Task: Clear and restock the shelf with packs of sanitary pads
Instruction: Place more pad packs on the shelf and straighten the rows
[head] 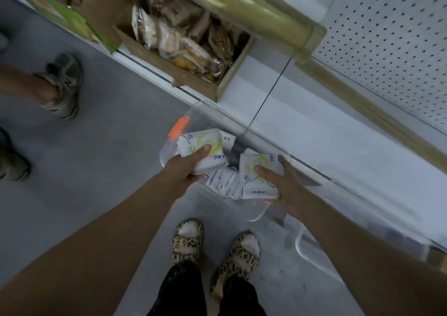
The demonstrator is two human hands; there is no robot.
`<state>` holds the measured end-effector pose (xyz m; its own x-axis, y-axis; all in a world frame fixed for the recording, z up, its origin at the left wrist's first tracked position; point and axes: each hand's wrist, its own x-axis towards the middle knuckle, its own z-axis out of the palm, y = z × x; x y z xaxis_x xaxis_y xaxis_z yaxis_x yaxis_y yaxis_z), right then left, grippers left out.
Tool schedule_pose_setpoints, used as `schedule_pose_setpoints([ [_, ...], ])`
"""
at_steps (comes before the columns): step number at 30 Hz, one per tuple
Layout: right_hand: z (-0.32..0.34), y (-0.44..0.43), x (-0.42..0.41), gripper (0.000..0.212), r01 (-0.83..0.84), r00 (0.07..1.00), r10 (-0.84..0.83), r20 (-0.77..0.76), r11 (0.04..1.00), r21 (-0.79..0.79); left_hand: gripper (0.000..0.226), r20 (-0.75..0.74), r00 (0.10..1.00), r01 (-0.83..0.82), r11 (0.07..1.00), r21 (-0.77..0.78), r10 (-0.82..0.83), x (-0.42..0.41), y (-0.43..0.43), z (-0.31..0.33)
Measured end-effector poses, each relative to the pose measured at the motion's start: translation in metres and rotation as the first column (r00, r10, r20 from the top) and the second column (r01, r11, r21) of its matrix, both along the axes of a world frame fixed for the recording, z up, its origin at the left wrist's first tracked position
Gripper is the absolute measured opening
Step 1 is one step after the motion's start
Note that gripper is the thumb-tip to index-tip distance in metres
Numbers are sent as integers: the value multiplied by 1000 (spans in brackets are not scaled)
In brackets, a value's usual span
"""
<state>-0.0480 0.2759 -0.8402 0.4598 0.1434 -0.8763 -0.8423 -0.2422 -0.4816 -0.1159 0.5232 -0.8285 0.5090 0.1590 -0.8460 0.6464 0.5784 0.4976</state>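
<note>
My left hand point(186, 168) grips a white pack point(205, 144) with a yellow-green swirl. The thumb lies across its top face and the other fingers curl under it, out of sight. The pack is at the 10 o'clock side of the clear bin point(210, 112), just above its rim and beside the orange clip point(177, 127).

My right hand point(285, 187) holds a second pack point(254, 182) of the same kind at the bin's 3 o'clock side. Here the fingers point(284, 163) are spread, with the thumb on the front face and the forefinger along the far edge. More packs point(222, 182) with blue print lie loose in the bin between my two hands, touching both held packs.

The bin stands on the grey floor point(108, 146), against the front edge of the white bottom shelf point(326, 134). That shelf runs from 12 to 4 o'clock under a pegboard back point(387, 37). At 11 o'clock an open cardboard box point(193, 81) of snack packets sits on the shelf.

My leopard-print sandals point(187, 240) are at 6 o'clock. Another person's shoe point(63, 86) is at 9 o'clock, well apart from the bin.
</note>
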Motion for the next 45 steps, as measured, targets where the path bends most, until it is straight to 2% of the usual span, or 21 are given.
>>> schedule_pose_setpoints([
  [3,42,1,-6,94,-6,999,5,38,999,32,38,17,1000,-26,1000,17,25,-16,-5,42],
  [6,85,1,-14,85,34,995,-39,94,998,53,46,37,997,-72,996,47,70,-30,-10,79],
  [12,157,-16,-43,103,121,977,-141,161,985,125,37,87,986,-141,990,-24,142,-54,-17,149],
  [14,190,-26,-61,108,156,965,-185,184,975,157,25,131,982,-132,990,-48,138,-63,-24,182],
  [16,229,-38,-82,84,181,953,-221,207,964,194,17,162,977,-130,989,-70,140,-78,-34,221],
  [18,269,-51,-104,59,207,940,-257,227,953,221,24,178,977,-111,992,-62,120,-93,-42,262],
  [20,309,-66,-122,60,236,918,-302,258,937,259,43,204,976,-65,995,-78,80,-104,-51,301],
  [23,365,-93,-145,76,284,869,-388,306,899,333,44,264,964,12,998,-68,7,-114,-70,360],
  [28,457,-150,-167,68,281,778,-453,435,871,404,36,364,930,84,993,-83,-49,-117,-125,452],
  [32,525,-210,-174,65,326,686,-526,502,839,435,26,473,868,194,980,-50,-147,-107,-183,517],
  [35,570,-265,-182,55,352,610,-571,549,816,459,47,550,806,263,965,0,-220,-101,-232,557],
  [37,597,-303,-190,67,354,554,-609,568,790,501,58,590,768,299,954,16,-250,-100,-269,580],
  [39,621,-342,-200,90,385,497,-647,578,762,521,53,616,743,319,948,21,-263,-101,-310,603],
  [40,634,-360,-206,94,398,472,-655,590,756,520,49,622,737,324,946,18,-264,-102,-331,614],
  [44,678,-433,-226,104,430,390,-673,628,736,522,33,652,698,368,929,28,-296,-112,-415,656],
  [45,687,-452,-230,99,423,376,-666,644,742,520,31,663,678,384,922,46,-316,-116,-434,667],
])
